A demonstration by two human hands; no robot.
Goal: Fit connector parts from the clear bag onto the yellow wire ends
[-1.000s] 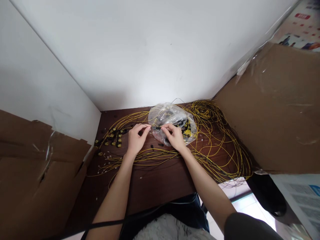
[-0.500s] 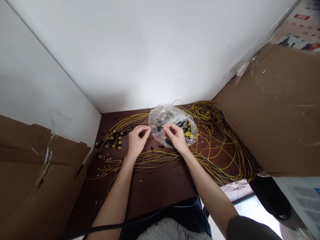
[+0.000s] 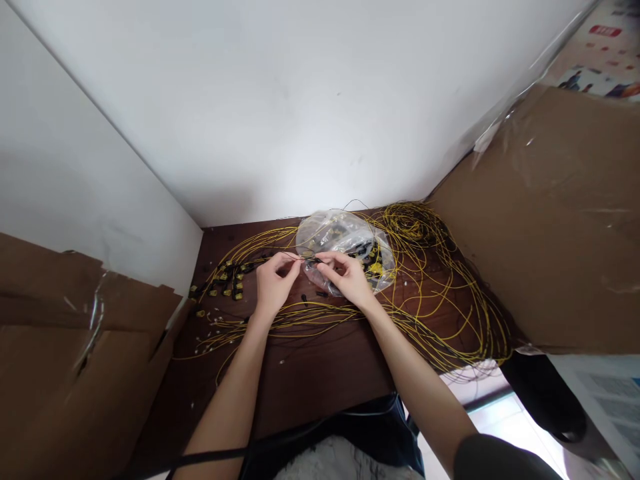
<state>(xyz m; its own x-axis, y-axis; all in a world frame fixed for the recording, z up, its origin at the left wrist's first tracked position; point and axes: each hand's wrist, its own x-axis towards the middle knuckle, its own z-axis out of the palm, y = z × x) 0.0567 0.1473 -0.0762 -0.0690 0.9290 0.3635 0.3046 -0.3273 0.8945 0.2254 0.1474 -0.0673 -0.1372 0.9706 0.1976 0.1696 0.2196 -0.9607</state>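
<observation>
Above the table, in front of a clear plastic bag (image 3: 313,230), my two hands work close together. My left hand (image 3: 274,283) pinches thin dark wires between thumb and forefinger. A small black piece (image 3: 311,260), perhaps a connector housing, is at the fingertips of my right hand (image 3: 350,280), which are closed on it. The wires run toward that piece; whether they enter it is too small to tell. Inside the bag are black and yellow small parts (image 3: 376,268). Two loose black pieces (image 3: 305,299) lie on the table below the hands.
Yellow and black wires (image 3: 320,325) run across the dark table (image 3: 330,373) and pile into a coil (image 3: 413,223) at the back right. Several yellow-and-black connectors (image 3: 237,287) lie at left. Cardboard (image 3: 550,233) stands at right, more cardboard (image 3: 75,380) at left, and a white wall (image 3: 300,120) behind.
My right hand has moved slightly left, and its fingertips now meet the black piece close to my left fingertips. My left hand has stayed nearly still.
</observation>
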